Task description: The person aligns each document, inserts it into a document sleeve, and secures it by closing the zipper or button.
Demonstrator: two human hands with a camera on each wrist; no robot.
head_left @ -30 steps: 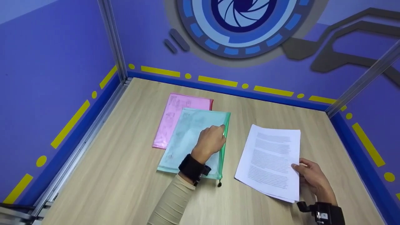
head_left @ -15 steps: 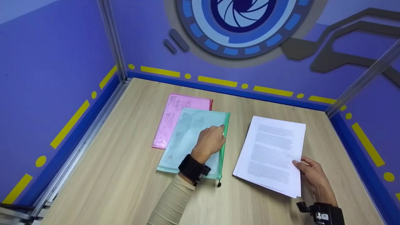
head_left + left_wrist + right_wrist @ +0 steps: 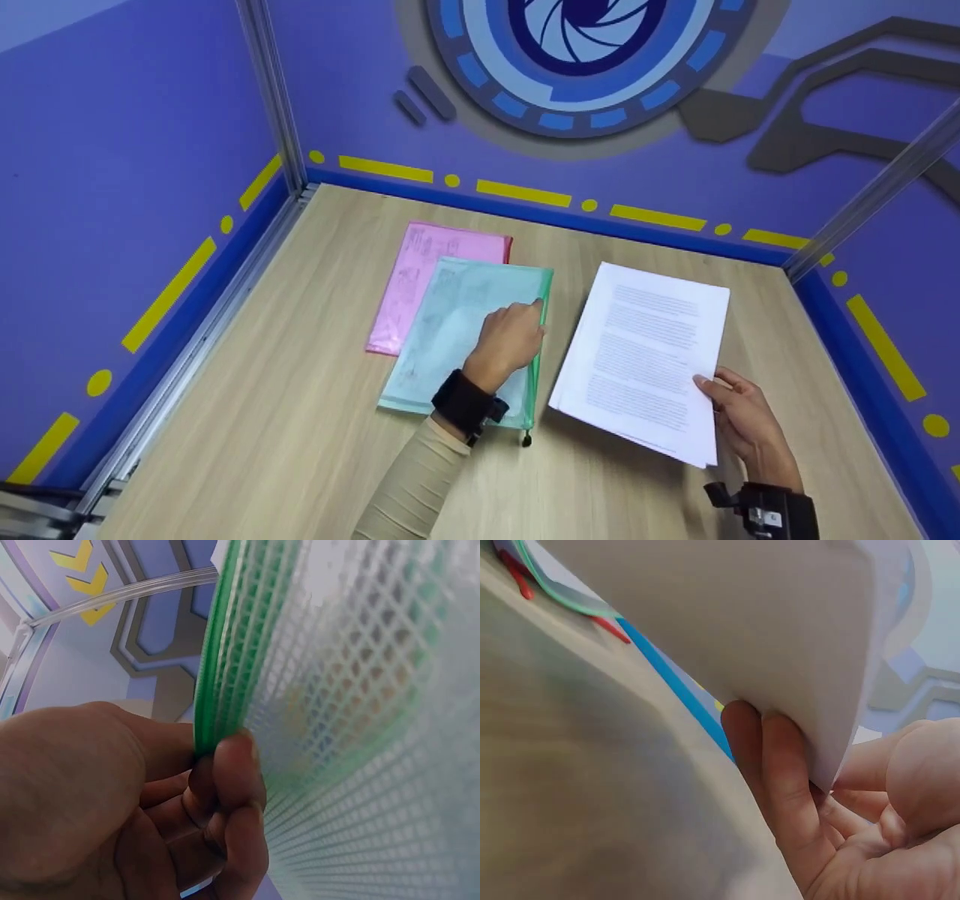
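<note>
My left hand [image 3: 506, 337] pinches the green zip edge of a translucent mesh zipper pouch [image 3: 442, 315]. In the left wrist view, thumb and fingers close on the green zip band [image 3: 247, 637], and the mesh side [image 3: 352, 690] spreads away to the right. My right hand [image 3: 754, 424] grips a stack of printed papers [image 3: 645, 352] by its right edge, thumb on top. Seen from the right wrist, the fingers [image 3: 787, 780] support the papers' underside [image 3: 742, 622], which is tilted above the table. The sheets are slightly fanned at the left and lower edges.
A pink zipper pouch [image 3: 401, 300] with a red zip lies partly under the green one on the wooden table [image 3: 262, 390]. A black zip pull [image 3: 526, 439] hangs at the green pouch's near corner. Purple panels [image 3: 150, 150] wall the table at the back and sides.
The stack of papers, held in my right hand, has risen and shifted away from me, its far edge now farther back. My left hand stays at the pouch's zip edge.
</note>
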